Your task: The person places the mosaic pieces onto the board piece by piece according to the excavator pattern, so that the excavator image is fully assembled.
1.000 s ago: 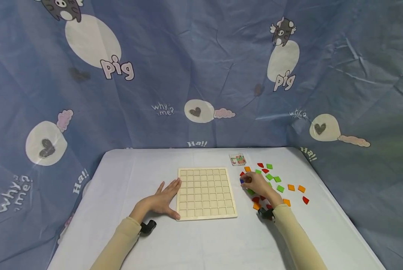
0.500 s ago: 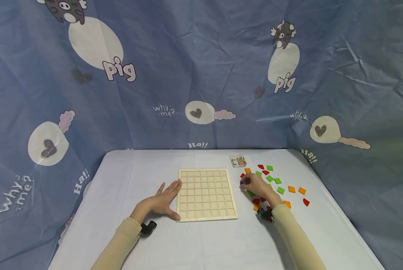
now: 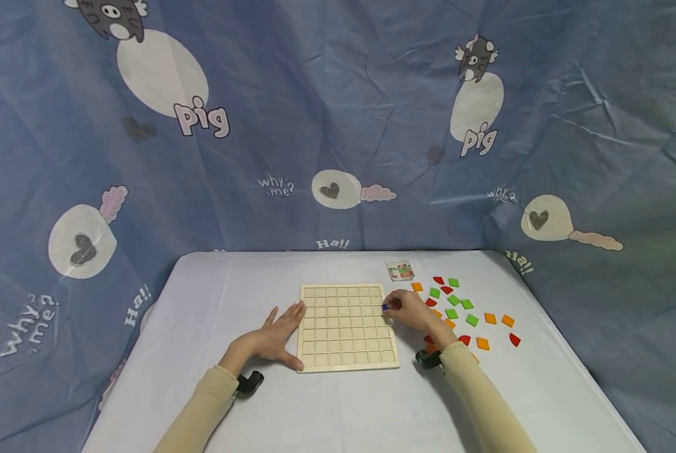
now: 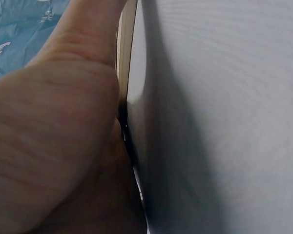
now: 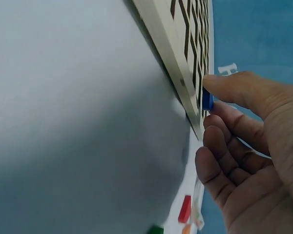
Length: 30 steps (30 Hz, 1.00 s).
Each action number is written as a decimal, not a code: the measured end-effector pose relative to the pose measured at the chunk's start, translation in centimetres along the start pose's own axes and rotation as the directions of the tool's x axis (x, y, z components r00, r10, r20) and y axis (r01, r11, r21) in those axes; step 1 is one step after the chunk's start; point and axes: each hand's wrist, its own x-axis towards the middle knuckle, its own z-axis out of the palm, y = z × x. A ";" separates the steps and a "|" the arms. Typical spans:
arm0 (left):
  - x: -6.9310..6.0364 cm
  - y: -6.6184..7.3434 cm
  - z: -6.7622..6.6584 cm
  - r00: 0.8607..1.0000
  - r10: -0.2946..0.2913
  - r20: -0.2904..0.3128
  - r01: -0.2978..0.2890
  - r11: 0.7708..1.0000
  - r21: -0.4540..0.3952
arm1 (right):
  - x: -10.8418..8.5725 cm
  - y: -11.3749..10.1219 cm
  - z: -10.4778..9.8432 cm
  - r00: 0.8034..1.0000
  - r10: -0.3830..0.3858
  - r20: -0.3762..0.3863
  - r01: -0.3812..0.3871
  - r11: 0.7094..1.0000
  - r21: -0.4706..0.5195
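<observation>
A pale wooden grid board (image 3: 347, 327) lies on the white table, its squares bare in the head view. My left hand (image 3: 272, 335) rests against the board's left edge with fingers and thumb spread. Over the board's right edge, my right hand (image 3: 414, 310) pinches a small blue tile (image 5: 207, 100) between thumb and index finger. In the right wrist view the other fingers curl loosely below the tile. The left wrist view is mostly filled by the left hand (image 4: 53, 131), with a strip of the board's side (image 4: 126, 53) beside it.
Loose green tiles (image 3: 472, 320), orange tiles (image 3: 490, 318) and red tiles (image 3: 515, 340) lie scattered at the right of the table. A small picture card (image 3: 400, 270) lies behind the board's far right corner. A blue printed cloth (image 3: 292, 126) hangs around the table.
My right hand has moved left from among the scattered tiles to the board's right edge, carrying the blue tile. The left hand stays at the board's left edge.
</observation>
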 end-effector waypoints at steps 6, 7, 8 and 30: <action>-0.1 0.2 -0.1 1.000 0.001 0.000 -0.001 1.000 -0.008 | 0.4 -0.5 0.5 1.000 -0.017 0.004 0.018 0.999 -0.032; -0.1 0.2 -0.1 1.000 0.000 -0.001 0.000 1.000 -0.005 | 0.4 -0.5 0.6 1.000 -0.015 0.005 0.015 0.999 -0.037; -0.1 0.2 -0.1 1.000 -0.002 -0.002 0.002 1.000 -0.004 | 0.5 -0.6 0.6 1.000 -0.011 0.003 0.011 0.999 -0.040; -0.1 0.1 -0.1 1.000 0.010 -0.001 -0.010 1.000 0.001 | 0.7 -0.8 0.9 1.000 0.017 -0.020 -0.017 1.000 -0.005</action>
